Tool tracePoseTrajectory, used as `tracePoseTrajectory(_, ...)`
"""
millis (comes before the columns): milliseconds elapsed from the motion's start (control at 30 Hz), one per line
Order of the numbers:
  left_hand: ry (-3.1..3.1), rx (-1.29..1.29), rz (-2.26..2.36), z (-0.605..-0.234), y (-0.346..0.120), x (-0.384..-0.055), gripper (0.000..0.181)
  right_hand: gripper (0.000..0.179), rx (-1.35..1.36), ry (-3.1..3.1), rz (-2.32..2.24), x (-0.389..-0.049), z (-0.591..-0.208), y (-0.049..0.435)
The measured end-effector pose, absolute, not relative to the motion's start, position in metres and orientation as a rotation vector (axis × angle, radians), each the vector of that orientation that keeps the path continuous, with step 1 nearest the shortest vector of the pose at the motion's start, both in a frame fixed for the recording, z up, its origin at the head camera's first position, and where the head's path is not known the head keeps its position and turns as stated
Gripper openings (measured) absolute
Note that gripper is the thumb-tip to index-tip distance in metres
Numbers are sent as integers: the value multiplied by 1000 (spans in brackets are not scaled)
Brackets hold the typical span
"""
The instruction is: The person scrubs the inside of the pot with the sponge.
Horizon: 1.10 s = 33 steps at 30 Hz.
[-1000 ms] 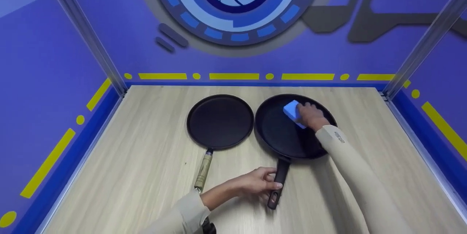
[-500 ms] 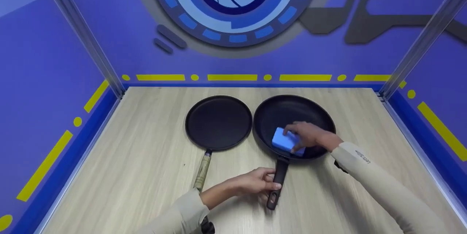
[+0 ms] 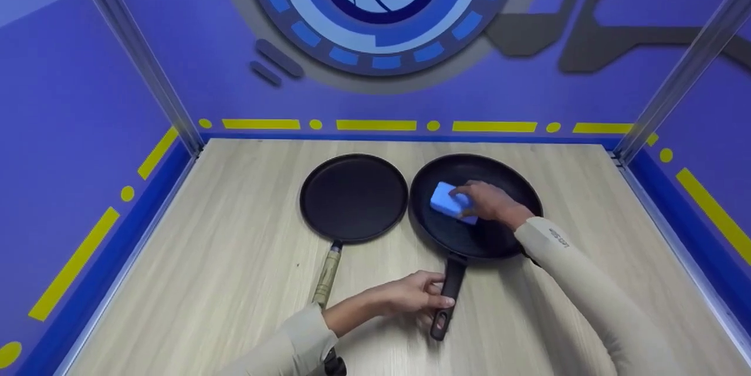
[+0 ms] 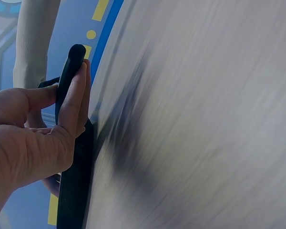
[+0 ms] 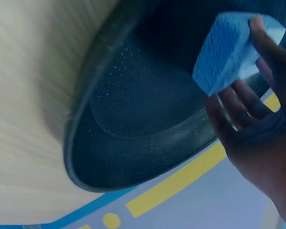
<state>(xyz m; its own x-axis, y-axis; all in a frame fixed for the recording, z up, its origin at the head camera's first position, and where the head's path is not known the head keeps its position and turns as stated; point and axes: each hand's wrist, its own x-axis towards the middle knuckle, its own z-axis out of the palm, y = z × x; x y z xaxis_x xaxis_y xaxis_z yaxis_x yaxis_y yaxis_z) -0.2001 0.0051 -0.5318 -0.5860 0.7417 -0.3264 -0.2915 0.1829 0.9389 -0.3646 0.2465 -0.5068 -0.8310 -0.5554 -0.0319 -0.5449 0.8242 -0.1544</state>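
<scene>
While the left hand (image 3: 405,295) is gripping the handle (image 3: 455,276), I'm watching the right hand (image 3: 491,203), pinching the sponge (image 3: 444,200) inside the deeper pan (image 3: 490,173), shifting it away from the handle; wiping is apparently continuing.

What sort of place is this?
Probably a staged booth rather than a home kitchen, despite the frying pan: printed blue-purple panels and metal corner posts stand around the wood-grain table on three sides.
</scene>
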Motion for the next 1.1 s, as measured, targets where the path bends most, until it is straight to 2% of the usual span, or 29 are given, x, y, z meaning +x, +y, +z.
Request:
tracePoseTrajectory(200,1597,444,1543,-532,5,-196,30,47,-618,3045,-190,-377,-514,262)
tracePoseTrajectory(333,1591,436,1537,-532,4,-197,31,50,-560,3018,-195,-379,-512,272)
tracePoseTrajectory(500,1605,444,1541,-531,3,-200,30,52,-680,2923,-185,-374,-501,275)
tracePoseTrajectory(867,1645,451,1532,-530,1,-202,28,54,-1033,2756,-354,-331,-500,260)
tracePoseTrajectory(1100,1630,436,1543,-530,1,-200,30,52,-1035,2761,-308,-329,-500,259)
